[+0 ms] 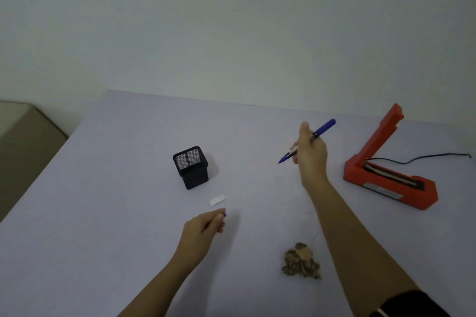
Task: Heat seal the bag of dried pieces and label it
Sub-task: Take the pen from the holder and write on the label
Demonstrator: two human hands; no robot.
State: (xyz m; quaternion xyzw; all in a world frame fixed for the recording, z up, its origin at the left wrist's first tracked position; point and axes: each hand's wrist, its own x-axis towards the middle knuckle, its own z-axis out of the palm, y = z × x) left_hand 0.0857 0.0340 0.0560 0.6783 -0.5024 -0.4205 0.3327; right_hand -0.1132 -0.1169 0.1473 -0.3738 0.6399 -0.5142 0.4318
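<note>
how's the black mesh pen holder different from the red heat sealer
The black mesh pen holder is a small upright cup with see-through mesh walls; the red heat sealer is a long, low, solid body. The pen holder has no moving part, while the heat sealer's arm is raised at an angle. A black cord runs from the heat sealer; the pen holder has none. Both stand on the table, untouched by either hand.

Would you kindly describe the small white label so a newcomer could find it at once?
Start at the black mesh pen holder standing mid-table. Just in front of it, before the left hand, lies the label: the only flat white strip on the lilac surface.
</note>
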